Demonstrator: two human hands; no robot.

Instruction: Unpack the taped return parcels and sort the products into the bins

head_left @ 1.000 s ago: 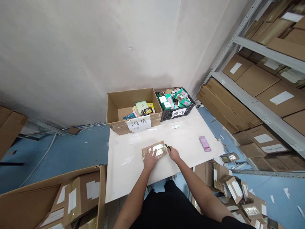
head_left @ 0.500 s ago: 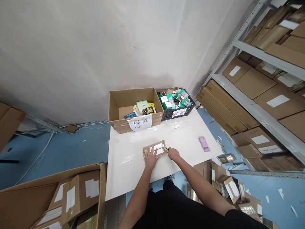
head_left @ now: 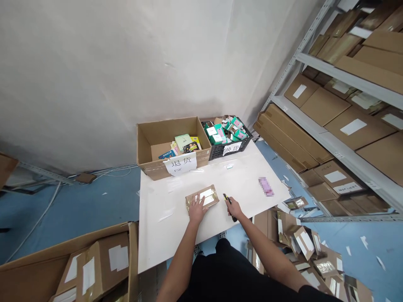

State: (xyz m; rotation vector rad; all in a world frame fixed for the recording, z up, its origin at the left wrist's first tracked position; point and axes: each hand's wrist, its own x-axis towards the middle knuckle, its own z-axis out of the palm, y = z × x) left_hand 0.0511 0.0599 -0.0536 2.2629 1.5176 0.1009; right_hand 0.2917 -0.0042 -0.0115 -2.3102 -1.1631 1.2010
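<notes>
A small brown cardboard parcel (head_left: pixel 211 198) lies on the white table (head_left: pixel 170 239), with a white label and shiny tape on it. My left hand (head_left: pixel 197 209) rests on its left part, fingers spread over the top and covering part of the label. To the right of the parcel, my right hand (head_left: pixel 234 207) is wrapped round a black and yellow utility knife (head_left: pixel 226 198). The knife's tip points up and left, apart from the parcel. A line runs across the label.
At the table's back stand an open carton (head_left: pixel 151 172) with booklets and a black crate (head_left: pixel 217 152) of green-and-white boxes. A pixelated pink item (head_left: pixel 266 186) lies right. A big carton (head_left: pixel 133 247) of parcels is at left, shelving (head_left: pixel 317 121) at right, more parcels (head_left: pixel 304 243) on the floor.
My right hand has drawn the knife away from the parcel's right end, to the right and towards me. My left hand stays on the parcel. The view has shifted slightly.
</notes>
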